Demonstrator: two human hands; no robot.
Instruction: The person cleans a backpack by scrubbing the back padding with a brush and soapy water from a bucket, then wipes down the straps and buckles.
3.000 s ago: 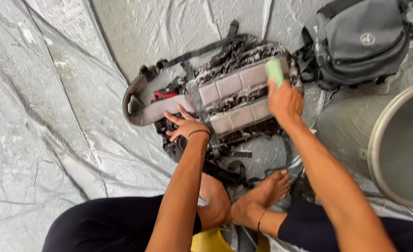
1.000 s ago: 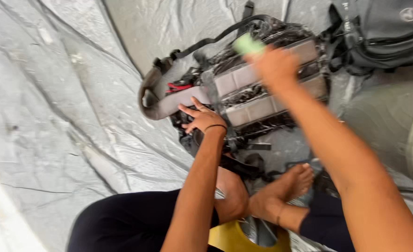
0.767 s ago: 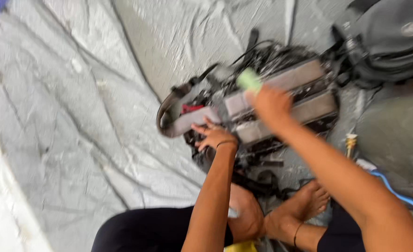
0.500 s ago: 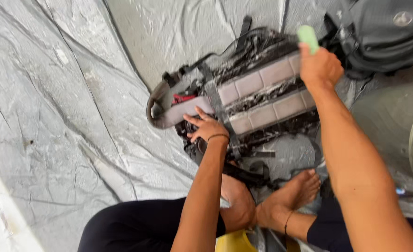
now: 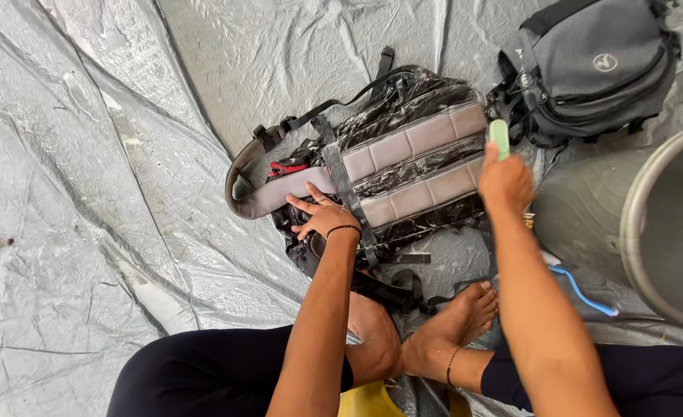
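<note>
Right hand (image 5: 505, 184): grip clenched on one green brush (image 5: 499, 137), which sticks out above the fist at the right edge of the backpack (image 5: 403, 166). Whether the brush touches the fabric cannot be told from this view.

Left hand (image 5: 322, 218): grip released, fingers spread, palm pressed flat on the backpack's lower left part, beside the grey strap (image 5: 268, 202). One dark band circles this wrist.

Backpack: one, wet and black, lying back-side up on the tarp (image 5: 86, 193). Two grey padded panels run across it side by side. It lies straight ahead of the person's two bare feet (image 5: 453, 324), which are crossed just below it.

Second bag (image 5: 589, 66): one, grey, lying at the upper right, just beside the backpack's top corner.

Metal tub (image 5: 666, 224): one, round, at the right edge, partly cut off by the frame. One blue tube (image 5: 581, 289) lies on the tarp between the tub and the right forearm.
</note>
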